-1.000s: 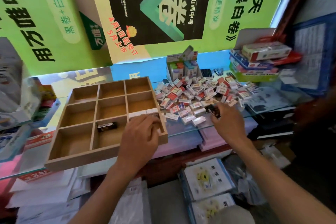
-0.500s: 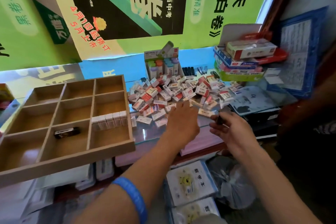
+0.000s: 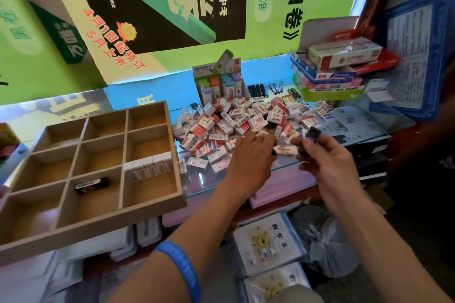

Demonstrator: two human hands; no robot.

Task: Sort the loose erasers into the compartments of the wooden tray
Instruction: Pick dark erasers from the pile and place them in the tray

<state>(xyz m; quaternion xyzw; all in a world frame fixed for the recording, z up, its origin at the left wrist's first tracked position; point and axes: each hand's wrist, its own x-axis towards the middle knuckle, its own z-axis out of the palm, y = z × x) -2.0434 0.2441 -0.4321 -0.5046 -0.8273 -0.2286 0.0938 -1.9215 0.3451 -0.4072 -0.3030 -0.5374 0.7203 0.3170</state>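
A: Your left hand (image 3: pixel 248 155) has left the tray (image 3: pixel 98 224) and now reaches, fingers down, into the pile (image 3: pixel 246 120), far right; grip hidden.

B: And your right hand (image 3: pixel 330 157) has lifted, pinching a black eraser (image 3: pixel 310 136). It likely belongs near-middle, beside the other black one (image 3: pixel 91 185).

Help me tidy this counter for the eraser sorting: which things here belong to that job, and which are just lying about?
Belongs:
wooden tray
pile of loose erasers
row of white erasers in the tray
black eraser in the tray
dark eraser in the right hand

Lying about:
stacked boxes
display box of tubes
booklets below
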